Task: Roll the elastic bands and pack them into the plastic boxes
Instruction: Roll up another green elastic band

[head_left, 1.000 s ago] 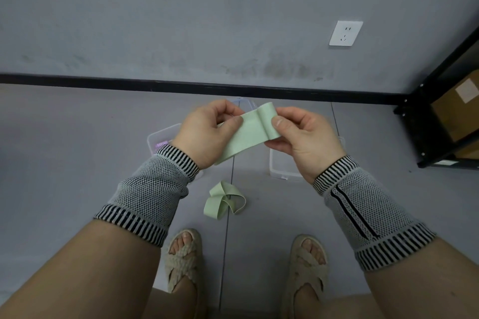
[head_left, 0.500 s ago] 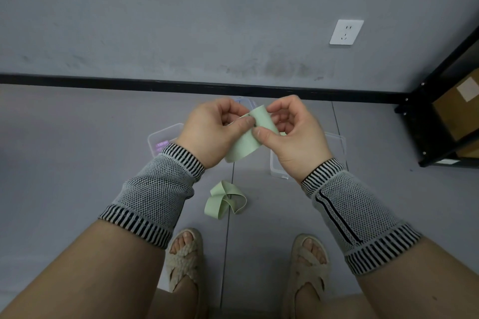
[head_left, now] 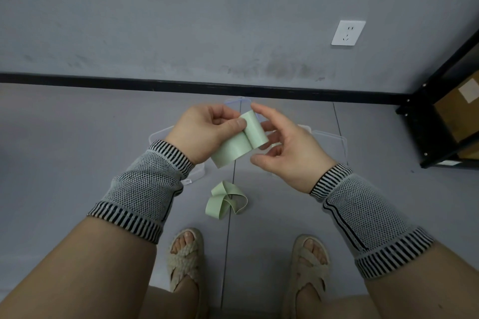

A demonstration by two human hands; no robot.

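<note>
— Where is the band being worked on?

— The pale green flat elastic band point(head_left: 239, 141) is held up in front of the person, above the grey floor point(head_left: 77, 142), its upper end curled into a partial roll while the loose tail hangs down to the left.

— What is each grip doing?

— The left hand point(head_left: 204, 132) pinches the band, thumb pressed on its face just beside the roll. The right hand point(head_left: 287, 146) cups the rolled end, fingers curled around it from behind and below.

— And the other pieces?

— A second pale green elastic band point(head_left: 226, 201) lies loosely folded on the floor, below the hands and ahead of the beige woven sandals point(head_left: 185, 259). Clear plastic boxes sit on the floor behind the hands: one point(head_left: 197, 172) is mostly hidden by the left wrist, another point(head_left: 330, 137) shows past the right hand.

— Anything further out?

— Both wrists wear grey mesh sleeves with striped cuffs point(head_left: 141, 195). A white wall socket point(head_left: 348, 33) is on the grey wall, and a black shelf frame holding a brown cardboard box point(head_left: 458, 111) stands at the right.
</note>
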